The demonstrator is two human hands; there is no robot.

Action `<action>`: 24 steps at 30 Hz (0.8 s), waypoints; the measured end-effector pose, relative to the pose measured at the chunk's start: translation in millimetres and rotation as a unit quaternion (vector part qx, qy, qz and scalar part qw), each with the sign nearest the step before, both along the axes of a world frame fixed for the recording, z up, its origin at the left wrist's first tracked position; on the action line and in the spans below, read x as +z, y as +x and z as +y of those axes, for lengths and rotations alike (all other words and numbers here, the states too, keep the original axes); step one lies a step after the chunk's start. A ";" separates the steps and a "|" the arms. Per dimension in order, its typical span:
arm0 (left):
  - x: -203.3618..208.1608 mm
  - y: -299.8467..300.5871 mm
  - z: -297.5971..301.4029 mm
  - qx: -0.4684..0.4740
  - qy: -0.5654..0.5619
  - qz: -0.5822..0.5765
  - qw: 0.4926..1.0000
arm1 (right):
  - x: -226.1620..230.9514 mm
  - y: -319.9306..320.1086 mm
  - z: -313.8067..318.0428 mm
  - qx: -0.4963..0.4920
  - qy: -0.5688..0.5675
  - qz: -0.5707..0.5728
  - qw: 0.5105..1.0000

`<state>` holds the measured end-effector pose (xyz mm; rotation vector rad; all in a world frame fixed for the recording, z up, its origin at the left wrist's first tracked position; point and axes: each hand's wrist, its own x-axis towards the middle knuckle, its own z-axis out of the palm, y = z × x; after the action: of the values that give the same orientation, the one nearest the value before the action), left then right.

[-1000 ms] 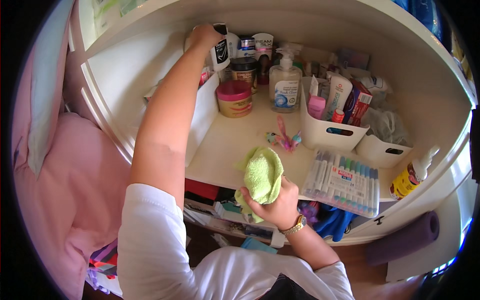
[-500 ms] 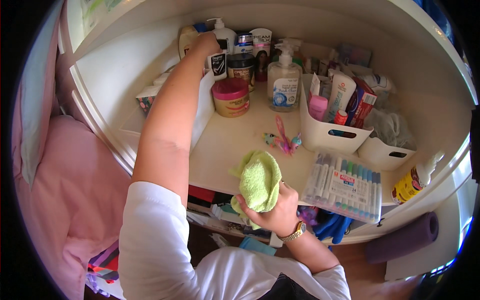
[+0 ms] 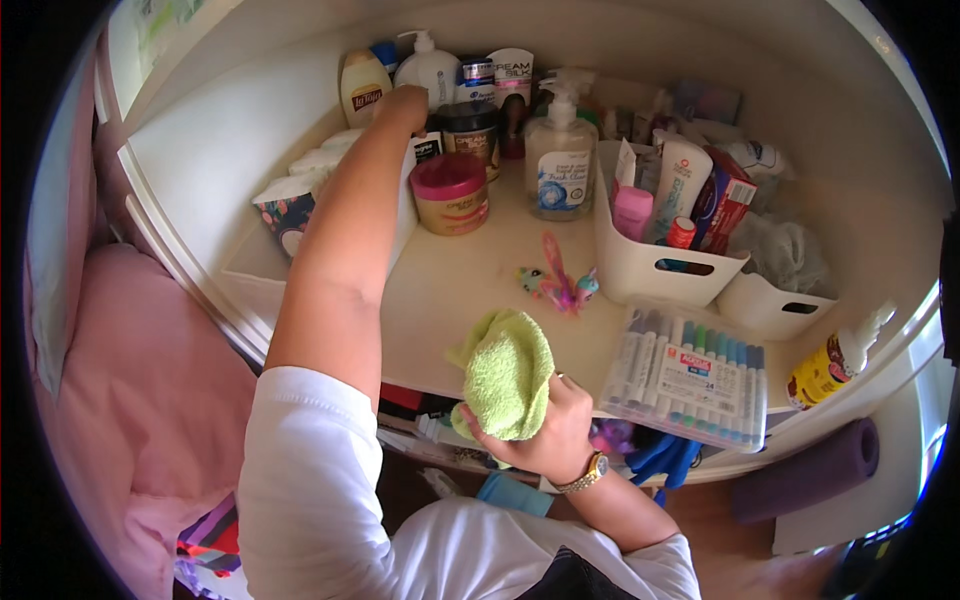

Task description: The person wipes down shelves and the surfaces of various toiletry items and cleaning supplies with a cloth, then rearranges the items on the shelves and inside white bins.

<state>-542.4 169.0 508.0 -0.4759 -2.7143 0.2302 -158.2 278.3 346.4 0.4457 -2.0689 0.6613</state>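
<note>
My left hand [image 3: 402, 108] reaches to the back left of the shelf, its fingers closed over the top of a black-and-white deodorant [image 3: 428, 147]. Most of the deodorant is hidden by my hand and a white bin's wall. Close around it stand a cream lotion bottle [image 3: 364, 88], a white pump bottle [image 3: 430, 72], a dark-lidded jar [image 3: 470, 138] and a jar with a dark pink lid [image 3: 449, 194]. In front of the shelf's edge, my right hand [image 3: 562, 428] grips a bunched lime-green cloth [image 3: 508, 375].
A clear soap pump bottle [image 3: 561, 165] stands mid-shelf behind small pink toys [image 3: 562, 284]. At right are a white bin [image 3: 640, 272] of toiletries, a case of markers [image 3: 690, 375] and a yellow bottle [image 3: 822, 372]. Another white bin [image 3: 262, 262] holds tissue packs at left.
My left hand has moved down and slightly left with the deodorant, which now sits lower beside the jars. My right hand still holds the cloth, nearly in place.
</note>
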 end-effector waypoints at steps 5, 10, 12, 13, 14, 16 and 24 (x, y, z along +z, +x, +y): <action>-2.4 -10.2 -8.3 -0.003 0.007 0.000 1.000 | -0.8 1.5 -2.0 0.001 -0.003 0.003 1.000; -12.2 -3.8 -14.1 -0.047 0.067 0.042 0.996 | -0.7 0.6 -3.2 -0.014 -0.011 -0.014 1.000; -13.7 -1.7 -20.1 -0.060 0.084 0.052 0.993 | -0.2 0.5 -4.9 -0.010 -0.013 -0.008 1.000; -14.0 4.6 -18.1 -0.054 0.076 0.066 0.994 | -0.8 0.4 -4.4 -0.011 -0.014 -0.003 1.000; -13.3 10.9 -16.5 -0.048 0.066 0.079 0.994 | -1.8 -0.3 -3.6 -0.010 -0.015 -0.007 1.000; -6.7 33.2 -11.8 -0.058 0.080 0.116 0.988 | -3.5 -1.4 -1.3 -0.016 -0.005 -0.001 1.000; 23.6 197.6 -24.3 -0.104 0.143 0.097 0.980 | -25.7 11.2 -5.1 0.051 -0.018 0.001 0.999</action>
<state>-344.8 144.6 531.5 -0.6100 -2.4328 -0.1608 -146.9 273.3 320.7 0.5346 -2.0397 0.7570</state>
